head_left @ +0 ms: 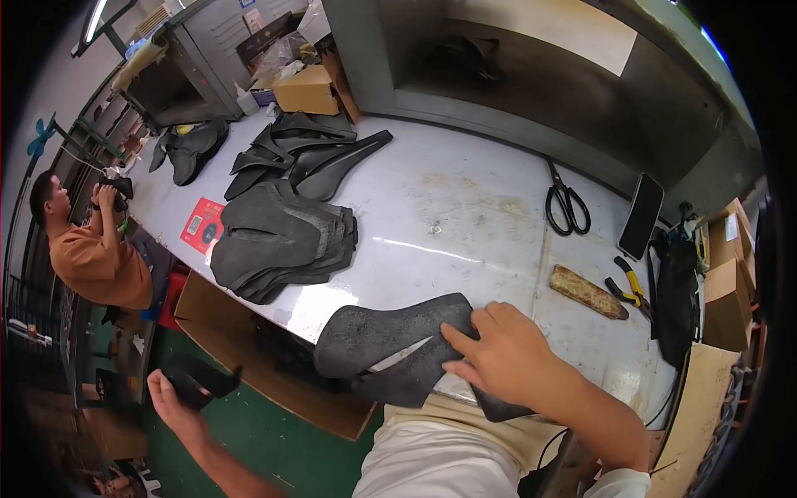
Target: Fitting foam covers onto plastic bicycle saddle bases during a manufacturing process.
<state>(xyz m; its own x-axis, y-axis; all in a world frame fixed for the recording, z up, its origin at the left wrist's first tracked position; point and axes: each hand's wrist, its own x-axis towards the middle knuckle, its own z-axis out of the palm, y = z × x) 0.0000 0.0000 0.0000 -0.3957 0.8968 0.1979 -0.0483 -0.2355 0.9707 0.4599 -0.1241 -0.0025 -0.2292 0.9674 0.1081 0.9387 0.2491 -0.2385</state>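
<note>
A small black curved piece with a slot (199, 380) is pinched in my left hand (176, 405), held off the table's near edge over the floor. My right hand (510, 357) rests on a dark grey saddle-shaped sheet (374, 336) with a long slit, its index finger and thumb spread apart. This sheet lies at the table's front edge, in front of my body. Another black piece (498, 408) shows below my right wrist, partly hidden. Farther off sits a stack of similar dark sheets (274, 236), with several folded black pieces (311, 153) behind it.
Black-handled scissors (568, 203), a phone (641, 217), a worn brown block (588, 292) and yellow-black pliers (629, 286) lie to the right. A metal cabinet (531, 112) lines the back. Below left stands an open cardboard box (249, 349). A person in orange (104, 257) works at far left.
</note>
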